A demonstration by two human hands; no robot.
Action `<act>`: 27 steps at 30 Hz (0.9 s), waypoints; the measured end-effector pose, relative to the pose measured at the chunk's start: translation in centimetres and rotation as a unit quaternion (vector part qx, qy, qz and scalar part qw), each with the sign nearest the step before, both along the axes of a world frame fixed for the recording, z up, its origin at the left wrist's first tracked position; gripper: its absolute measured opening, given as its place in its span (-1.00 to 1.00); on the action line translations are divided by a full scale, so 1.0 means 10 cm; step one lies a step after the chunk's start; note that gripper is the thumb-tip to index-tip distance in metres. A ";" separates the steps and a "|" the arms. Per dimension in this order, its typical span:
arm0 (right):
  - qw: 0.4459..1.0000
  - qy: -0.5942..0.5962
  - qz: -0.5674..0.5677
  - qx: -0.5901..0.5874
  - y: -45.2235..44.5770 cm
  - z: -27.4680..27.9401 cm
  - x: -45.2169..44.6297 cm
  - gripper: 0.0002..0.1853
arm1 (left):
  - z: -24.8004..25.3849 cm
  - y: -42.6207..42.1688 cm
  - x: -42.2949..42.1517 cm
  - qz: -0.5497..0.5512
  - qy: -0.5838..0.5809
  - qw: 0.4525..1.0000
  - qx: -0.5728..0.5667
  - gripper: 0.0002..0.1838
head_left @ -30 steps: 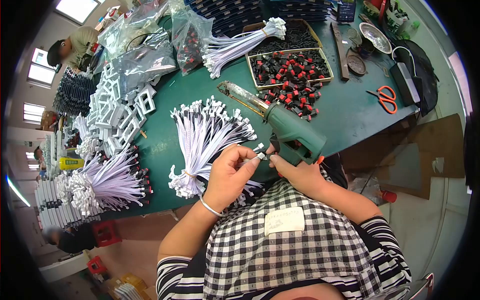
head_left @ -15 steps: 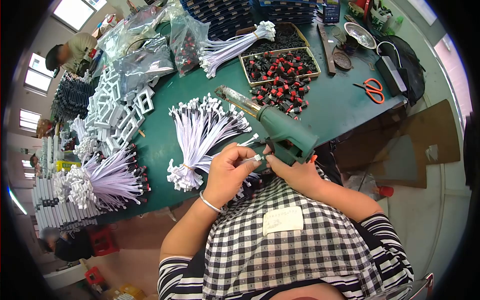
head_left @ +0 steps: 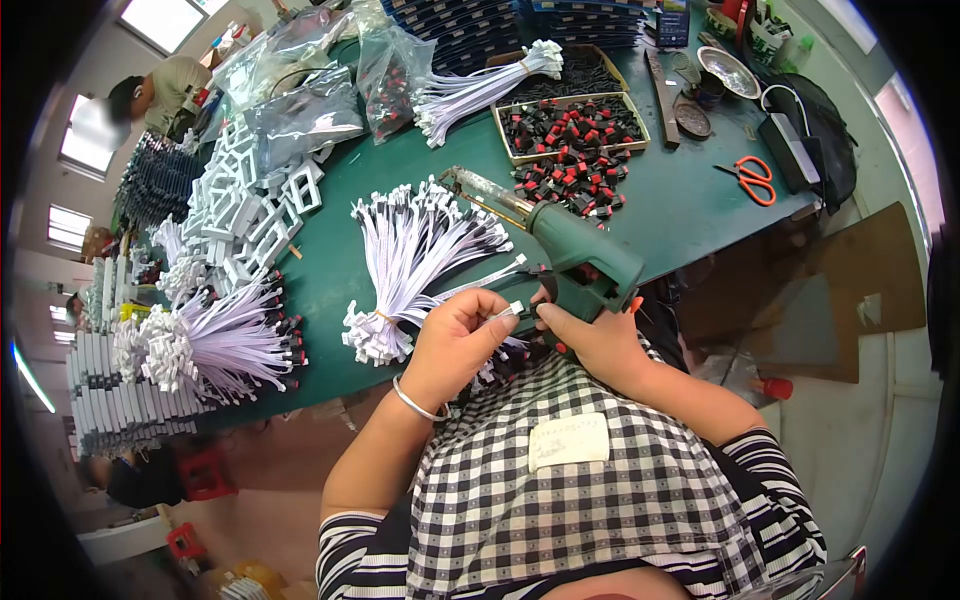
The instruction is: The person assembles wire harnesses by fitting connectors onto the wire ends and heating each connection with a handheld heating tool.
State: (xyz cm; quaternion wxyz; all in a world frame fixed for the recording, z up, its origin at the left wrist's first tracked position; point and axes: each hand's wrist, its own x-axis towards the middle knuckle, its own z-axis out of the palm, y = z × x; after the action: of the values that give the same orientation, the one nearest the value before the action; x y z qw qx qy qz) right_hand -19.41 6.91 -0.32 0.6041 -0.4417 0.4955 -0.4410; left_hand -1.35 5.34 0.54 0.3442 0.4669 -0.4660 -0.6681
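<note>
My left hand (head_left: 462,335) is closed in a pinch on a white cable connector (head_left: 514,309), its end poking past the thumb. Just to the right, my right hand (head_left: 600,343) is closed with thumb and finger on a small black part (head_left: 538,311), close to the connector; whether the two touch is hard to make out. Behind my right hand a green heat gun (head_left: 585,250) lies with its metal nozzle pointing to the upper left. A tied bundle of white ribbon cables (head_left: 395,270) fans out beyond my left hand.
Red-and-black switches (head_left: 570,175) spill from a shallow box (head_left: 572,128). Orange-handled scissors (head_left: 752,182) lie at right. White frames (head_left: 240,205) and another cable bundle (head_left: 215,345) are piled at left. A person (head_left: 165,95) works at far left.
The view has shifted slightly, so the table's things appear a little to the right. The small black part now shows more clearly between my right thumb and finger. Both hands stay close together.
</note>
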 end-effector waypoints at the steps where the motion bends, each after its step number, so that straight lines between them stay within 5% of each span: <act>1: 1.000 0.000 0.004 -0.008 0.00 -0.01 0.00 -0.77 | 0.00 0.01 -0.01 0.002 0.001 1.000 -0.004 -0.90; 15: 0.998 -0.059 -0.015 -0.019 0.09 -0.08 0.04 -0.79 | -0.11 0.06 -0.05 0.019 0.043 0.999 -0.015 -0.95; 18: 0.992 0.019 0.004 -0.127 0.03 -0.13 0.03 -0.79 | -0.12 -0.01 -0.03 -0.004 -0.017 0.999 -0.050 -0.95; 21: 0.996 0.054 0.028 -0.059 -0.04 -0.10 0.03 -0.79 | -0.12 -0.07 -0.01 -0.028 -0.095 0.991 -0.094 -0.97; 27: 0.998 -0.031 -0.032 0.042 -0.10 -0.03 0.10 -0.77 | -0.12 -0.16 0.00 -0.011 -0.024 0.998 -0.053 -0.90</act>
State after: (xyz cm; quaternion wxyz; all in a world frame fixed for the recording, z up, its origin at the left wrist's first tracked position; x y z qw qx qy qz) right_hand -18.45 5.91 -0.60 0.6227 -0.3866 0.5083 -0.4521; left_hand -1.39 3.76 -0.70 0.3501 0.4589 -0.5138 -0.6347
